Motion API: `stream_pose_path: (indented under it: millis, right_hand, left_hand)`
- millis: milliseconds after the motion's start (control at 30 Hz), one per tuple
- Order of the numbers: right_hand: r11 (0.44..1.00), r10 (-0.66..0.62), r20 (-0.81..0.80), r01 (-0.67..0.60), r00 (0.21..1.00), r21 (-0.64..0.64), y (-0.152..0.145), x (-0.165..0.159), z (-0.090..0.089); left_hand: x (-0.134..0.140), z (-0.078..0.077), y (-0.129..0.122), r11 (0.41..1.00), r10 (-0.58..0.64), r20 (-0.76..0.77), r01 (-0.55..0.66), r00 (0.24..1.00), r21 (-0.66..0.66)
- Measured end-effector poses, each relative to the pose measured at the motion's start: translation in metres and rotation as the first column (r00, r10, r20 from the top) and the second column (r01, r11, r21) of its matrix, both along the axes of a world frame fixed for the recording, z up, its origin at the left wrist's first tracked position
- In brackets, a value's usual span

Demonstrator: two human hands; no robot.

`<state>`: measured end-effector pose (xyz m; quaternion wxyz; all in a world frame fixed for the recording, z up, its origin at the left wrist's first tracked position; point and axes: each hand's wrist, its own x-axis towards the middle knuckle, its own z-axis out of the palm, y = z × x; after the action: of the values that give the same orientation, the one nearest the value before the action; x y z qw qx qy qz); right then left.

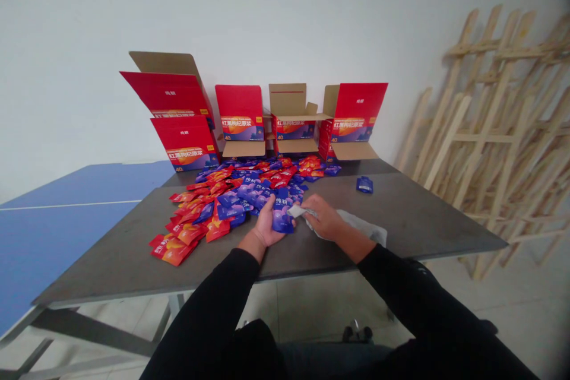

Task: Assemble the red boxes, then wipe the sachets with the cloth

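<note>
In my left hand (266, 227), at the front edge of the heap, lies a purple pouch (282, 214) with white lettering, its printed face turned up. My right hand (324, 218) pinches a folded white wipe (301, 211) whose tip reaches the pouch's right side. Just beyond my left hand spread many more purple pouches (231, 204), mixed with red pouches (189, 219). Under my right wrist and forearm a crumpled whitish sheet (366, 227) rests on the table; part of it is hidden.
Along the back of the grey table (423, 214) stand several open red cartons (192, 143) with raised flaps. One purple pouch (364, 184) lies apart at the right. Wooden easels (485, 124) lean on the wall at right; a blue table (89, 196) adjoins at left.
</note>
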<state>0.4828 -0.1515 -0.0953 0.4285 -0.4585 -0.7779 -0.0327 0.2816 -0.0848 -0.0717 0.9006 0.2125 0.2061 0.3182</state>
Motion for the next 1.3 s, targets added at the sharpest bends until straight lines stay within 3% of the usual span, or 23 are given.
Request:
stream_pose_path:
  millis: [267,467,800,1000,1300]
  right_hand:
    - [0.986,-0.012,0.315,-0.041,0.949,0.159,-0.006,-0.045,-0.007]
    - [0.987,0.031,0.349,-0.085,0.936,0.139,-0.001,-0.048,-0.007]
    - [0.987,-0.158,0.236,0.152,0.959,0.046,0.006,-0.049,0.002]
    - [0.938,-0.346,0.18,0.34,0.921,0.062,0.011,-0.042,0.004]
    - [0.865,-0.5,0.128,0.5,0.857,0.029,0.014,-0.033,0.002]
  left_hand:
    - [0.001,-0.002,0.003,0.983,-0.183,0.01,0.184,0.983,-0.017]
    - [0.001,-0.006,0.006,0.959,-0.282,-0.006,0.282,0.959,-0.024]
    - [0.004,-0.006,-0.003,0.974,-0.225,-0.128,0.228,0.966,0.014]
    - [0.006,-0.004,-0.007,0.98,-0.183,-0.202,0.196,0.962,0.044]
    - [0.002,-0.008,-0.007,0.964,-0.23,-0.249,0.255,0.941,0.072]
